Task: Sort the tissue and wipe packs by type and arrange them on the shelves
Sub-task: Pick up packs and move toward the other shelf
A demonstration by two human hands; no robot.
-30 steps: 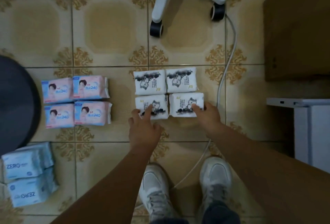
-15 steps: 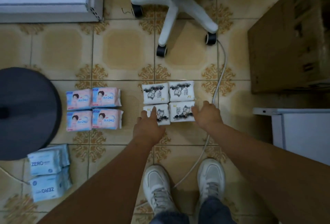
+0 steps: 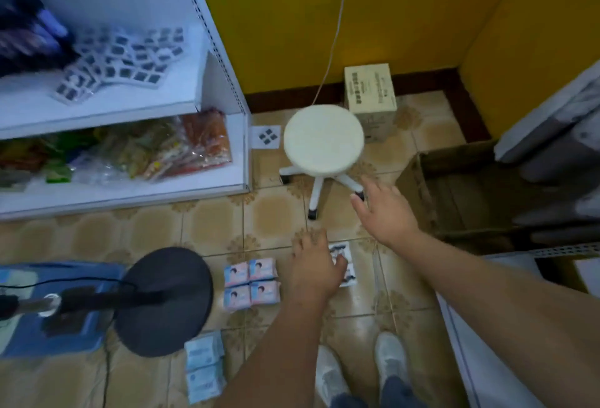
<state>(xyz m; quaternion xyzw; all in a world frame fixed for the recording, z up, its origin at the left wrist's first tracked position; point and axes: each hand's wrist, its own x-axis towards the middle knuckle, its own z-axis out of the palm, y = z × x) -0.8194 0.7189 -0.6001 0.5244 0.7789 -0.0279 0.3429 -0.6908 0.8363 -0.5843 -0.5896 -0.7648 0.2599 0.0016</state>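
1. The person is standing taller than a moment ago, and both hands are off the white packs (image 3: 344, 264) with the cat drawings.
2. The left hand (image 3: 316, 266) is hanging over those packs, its grip released. The right hand (image 3: 384, 211) is spread wide near the stool (image 3: 323, 139), grasping nothing.
3. Now the white shelf (image 3: 123, 191) is showing, so I think shelving is coming soon.
4. The pink packs (image 3: 251, 284) are sitting in a neat square on the tiled floor (image 3: 211, 229). The pale blue packs (image 3: 204, 365) are lying nearer the feet. All look soft, puffy and shiny.
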